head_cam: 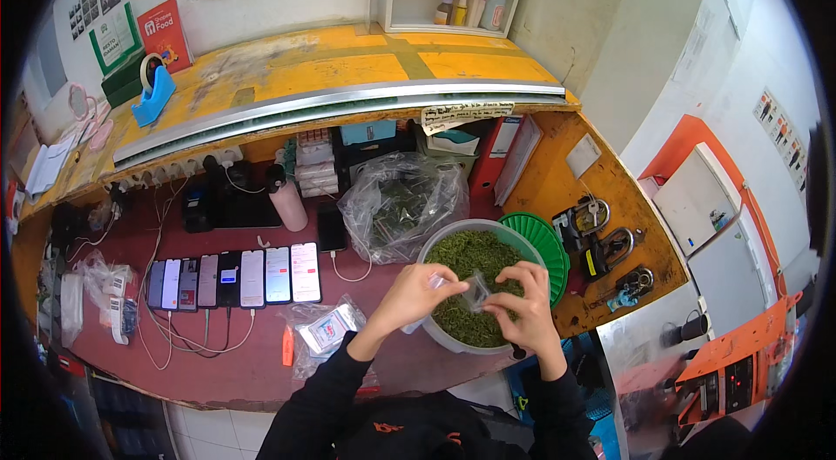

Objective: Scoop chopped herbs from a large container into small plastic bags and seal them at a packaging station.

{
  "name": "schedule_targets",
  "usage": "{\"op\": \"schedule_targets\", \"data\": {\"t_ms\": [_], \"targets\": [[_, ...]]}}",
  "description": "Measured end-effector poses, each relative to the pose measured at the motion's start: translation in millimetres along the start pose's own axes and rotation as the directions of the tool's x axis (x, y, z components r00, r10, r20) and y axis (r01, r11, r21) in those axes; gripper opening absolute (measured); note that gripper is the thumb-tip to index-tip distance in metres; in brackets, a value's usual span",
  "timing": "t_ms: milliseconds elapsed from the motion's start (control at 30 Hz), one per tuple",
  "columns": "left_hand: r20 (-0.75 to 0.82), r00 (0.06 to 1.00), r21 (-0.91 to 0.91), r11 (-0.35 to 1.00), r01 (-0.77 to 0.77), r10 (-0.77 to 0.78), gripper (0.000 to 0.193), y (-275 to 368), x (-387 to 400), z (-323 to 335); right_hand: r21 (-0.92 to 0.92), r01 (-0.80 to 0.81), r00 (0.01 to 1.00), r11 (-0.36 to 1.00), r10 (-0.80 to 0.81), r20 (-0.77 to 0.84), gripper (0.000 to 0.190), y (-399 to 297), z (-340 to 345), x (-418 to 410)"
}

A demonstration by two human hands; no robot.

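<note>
A round translucent plastic tub [450, 344] of chopped dried green leaves [473, 248] stands before me on the dark red desktop. Over it, my left hand [418, 295] pinches a small clear plastic bag [477, 290] between thumb and finger. My right hand [524, 313] grips the bag's other side with its fingertips. More clear plastic shows under my left palm; whether it belongs to the same bag I cannot tell. A short black handle [518, 351] sticks out below my right hand, its other end hidden. Behind the tub's right side leans a ribbed green lid [537, 244].
A large clear plastic bag [405, 205] of green material sits behind the tub. Several charging phones [251, 278] lie in a row to the left, cables trailing. Nearer are an orange highlighter [287, 346] and a plastic-wrapped packet [330, 329]. Padlocks [604, 248] lie at the right.
</note>
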State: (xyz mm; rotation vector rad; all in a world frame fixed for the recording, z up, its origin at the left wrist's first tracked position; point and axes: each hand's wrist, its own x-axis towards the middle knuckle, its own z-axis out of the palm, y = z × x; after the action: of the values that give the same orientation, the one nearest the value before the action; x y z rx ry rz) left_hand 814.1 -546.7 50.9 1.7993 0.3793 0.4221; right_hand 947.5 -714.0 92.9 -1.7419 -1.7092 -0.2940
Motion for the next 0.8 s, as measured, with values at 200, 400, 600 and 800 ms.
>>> {"op": "schedule_targets", "data": {"t_ms": [200, 400, 600, 800], "targets": [[-0.163, 0.953, 0.255, 0.923, 0.289, -0.254, 0.042, -60.9, -35.1, 0.0, 0.257, -0.216, 0.94, 0.942, 0.271, -0.206, 0.005, 59.8, 30.4, -16.7], [0.03, 0.966, -0.54, 0.809, 0.234, -0.259, 0.019, -90.4, -49.9, 17.5, 0.609, -0.37, 0.824, 0.701, 0.55, -0.132, 0.007, 74.5, 63.9, -20.0], [-0.104, 0.943, -0.505, 0.833, 0.224, -0.317, 0.024, -85.4, -81.5, -0.9, 0.771, -0.332, 0.809, 0.543, 0.584, -0.063, 0.006, 52.6, 83.6, -10.8], [-0.142, 0.947, -0.301, 0.924, 0.235, -0.287, 0.018, -78.7, -115.7, -38.3, 0.864, -0.356, 0.824, 0.356, 0.556, 0.111, 0.005, 23.0, 97.7, 8.0]]}}
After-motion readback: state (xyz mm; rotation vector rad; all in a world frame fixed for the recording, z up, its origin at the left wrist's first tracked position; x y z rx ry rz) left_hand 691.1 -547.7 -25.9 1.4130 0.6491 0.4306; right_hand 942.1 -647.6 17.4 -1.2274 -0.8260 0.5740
